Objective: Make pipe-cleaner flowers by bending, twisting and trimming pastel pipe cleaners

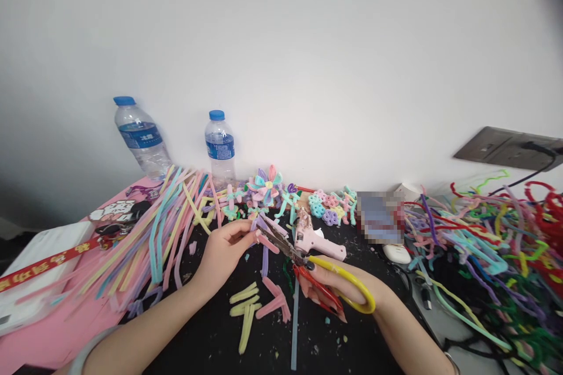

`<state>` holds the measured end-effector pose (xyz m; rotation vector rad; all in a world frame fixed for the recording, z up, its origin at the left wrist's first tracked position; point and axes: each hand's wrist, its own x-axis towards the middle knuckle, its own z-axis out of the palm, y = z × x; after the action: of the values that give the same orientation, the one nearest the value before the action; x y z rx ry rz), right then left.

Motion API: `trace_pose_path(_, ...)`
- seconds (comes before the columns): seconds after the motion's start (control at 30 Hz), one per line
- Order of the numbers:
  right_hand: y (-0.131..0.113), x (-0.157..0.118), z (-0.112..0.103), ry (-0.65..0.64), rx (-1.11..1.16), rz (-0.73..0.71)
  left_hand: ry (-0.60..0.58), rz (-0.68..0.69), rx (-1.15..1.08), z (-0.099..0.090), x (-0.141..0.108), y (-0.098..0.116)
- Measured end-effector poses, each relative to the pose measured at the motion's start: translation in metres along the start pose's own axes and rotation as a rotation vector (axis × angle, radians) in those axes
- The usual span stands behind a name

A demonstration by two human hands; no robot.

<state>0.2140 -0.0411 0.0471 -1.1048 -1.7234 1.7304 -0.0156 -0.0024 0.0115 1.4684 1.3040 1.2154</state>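
A plain pale wall (308,58) rises behind the black work surface (197,343) — softly lit, shadowed toward the left. A grey socket plate (481,147) sits at right.

This seems a craft table (197,337), because a glue gun (323,245) lies just beyond the held scissors (299,259), between heaped fuzzy sticks (153,255).

The scissors (300,259) have dull, smudged metal blades and smooth, glossy plastic handles. The chenille strips (246,328) are fuzzy and matt. The glue gun (323,244) is smooth plastic; the bottles (220,147) are clear, shiny plastic. The socket panel (512,148) looks satiny and metallic.
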Motion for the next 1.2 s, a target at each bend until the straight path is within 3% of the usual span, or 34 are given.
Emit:
trace_pose_path(0.23,0.003,0.002,-0.002,-0.130,-0.034,0.070,-0.064,0.129,0.067,0.001,-0.002,-0.007)
trace_pose_path(0.5,0.009,0.004,0.005,-0.036,-0.084,0.053,-0.093,0.199,0.134,0.002,-0.003,-0.004)
trace_pose_path(1.0,0.007,0.011,0.011,0.022,-0.190,0.080,-0.116,-0.021,-0.083,0.003,-0.003,-0.010)
trace_pose_path(1.2,0.013,0.013,0.014,0.034,-0.172,0.075,-0.040,-0.046,-0.069,0.001,0.000,-0.008)
